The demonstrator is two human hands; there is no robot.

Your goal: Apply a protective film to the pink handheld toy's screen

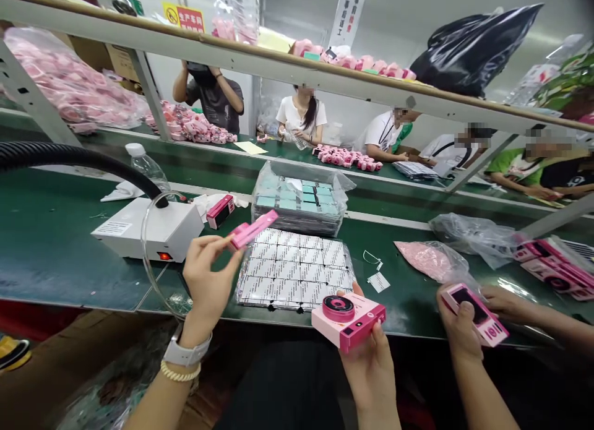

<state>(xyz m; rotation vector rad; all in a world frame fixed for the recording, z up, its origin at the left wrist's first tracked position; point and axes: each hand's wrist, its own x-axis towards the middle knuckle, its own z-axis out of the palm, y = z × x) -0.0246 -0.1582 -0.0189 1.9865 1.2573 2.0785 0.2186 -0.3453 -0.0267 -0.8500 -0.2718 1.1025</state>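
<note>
Two hand-held pink cameras, one pink strip, one white machine, one black bag

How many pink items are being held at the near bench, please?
3: a thin piece in the left hand, a camera in the right hand, and a device in a co-worker's hand.

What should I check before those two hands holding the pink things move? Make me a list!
1. Left hand has a grip on the pink strip: ok, pinched between fingers and thumb.
2. Right hand has the camera-shaped toy: ok, held with its round lens showing.
3. Bench spot between the hands free: not ok, printed sheets lie there.
4. Neighbour's hand out of the way: ok, off to the right.
5. Underside of the toy undamaged: cannot tell, it's hidden.
</note>
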